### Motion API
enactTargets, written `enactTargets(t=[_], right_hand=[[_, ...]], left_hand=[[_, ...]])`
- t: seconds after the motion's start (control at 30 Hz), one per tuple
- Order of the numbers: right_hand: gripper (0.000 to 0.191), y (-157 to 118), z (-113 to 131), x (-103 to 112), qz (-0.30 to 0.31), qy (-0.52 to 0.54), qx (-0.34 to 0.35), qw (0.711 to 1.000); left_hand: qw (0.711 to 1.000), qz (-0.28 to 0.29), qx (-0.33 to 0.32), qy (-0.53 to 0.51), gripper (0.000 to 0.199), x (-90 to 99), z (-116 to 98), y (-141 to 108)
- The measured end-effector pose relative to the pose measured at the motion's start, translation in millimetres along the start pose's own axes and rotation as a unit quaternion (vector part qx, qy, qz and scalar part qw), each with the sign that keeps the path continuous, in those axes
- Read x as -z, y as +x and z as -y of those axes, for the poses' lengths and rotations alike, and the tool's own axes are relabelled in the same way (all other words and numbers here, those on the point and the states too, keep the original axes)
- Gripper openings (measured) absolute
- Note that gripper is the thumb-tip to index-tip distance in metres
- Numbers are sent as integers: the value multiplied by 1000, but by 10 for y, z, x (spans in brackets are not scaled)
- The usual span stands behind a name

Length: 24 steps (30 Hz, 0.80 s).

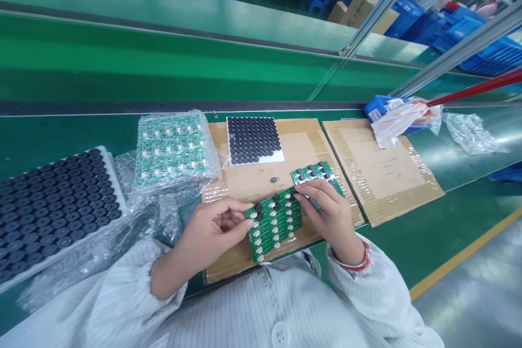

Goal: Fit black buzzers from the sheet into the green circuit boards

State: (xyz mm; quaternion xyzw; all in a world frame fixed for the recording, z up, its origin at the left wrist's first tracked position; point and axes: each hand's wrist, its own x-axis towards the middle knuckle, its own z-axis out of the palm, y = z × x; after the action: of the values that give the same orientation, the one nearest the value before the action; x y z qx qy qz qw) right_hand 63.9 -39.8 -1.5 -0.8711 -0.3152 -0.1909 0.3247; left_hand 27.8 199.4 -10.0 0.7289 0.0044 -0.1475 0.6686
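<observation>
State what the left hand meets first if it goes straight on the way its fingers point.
The green circuit board panel comes first: the left hand is right at its edge, perhaps already touching, though depth is unclear.

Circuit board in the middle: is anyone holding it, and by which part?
Yes, the circuit board is held by its side edges, between the left hand's fingertips and the right hand's fingers.

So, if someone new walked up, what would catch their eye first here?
The bare hands at bottom centre stand out first: the left hand and the right hand work over a green circuit board dotted with black discs. Beyond them, a white sheet of black discs lies on a cardboard sheet, and a larger tray of black discs fills the left edge.
</observation>
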Motion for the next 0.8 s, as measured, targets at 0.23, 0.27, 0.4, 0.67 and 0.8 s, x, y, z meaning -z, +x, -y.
enactTargets(t=[0.23, 0.27, 0.4, 0.67, 0.8], right_hand=[[25, -68, -18, -2, -65, 40, -5, 997], [26, -73, -12, -2, -70, 41, -3, 997], [31, -71, 31, -13, -89, 29, 15, 995], [32, -82, 93, -66, -97, 7, 17, 995], [34, -102, 81, -74, -91, 7, 13, 996]], left_hand=[[999, -3, -27, 30, 21, 13, -12, -13], [999, -3, -28, 34, 21, 17, -14, -16], [999, 2, -34, 37, 21, 22, -4, -28], [998, -2, -47, 33, 20, 4, 39, -11], [998, 0, -50, 40, 20, 7, 23, -14]])
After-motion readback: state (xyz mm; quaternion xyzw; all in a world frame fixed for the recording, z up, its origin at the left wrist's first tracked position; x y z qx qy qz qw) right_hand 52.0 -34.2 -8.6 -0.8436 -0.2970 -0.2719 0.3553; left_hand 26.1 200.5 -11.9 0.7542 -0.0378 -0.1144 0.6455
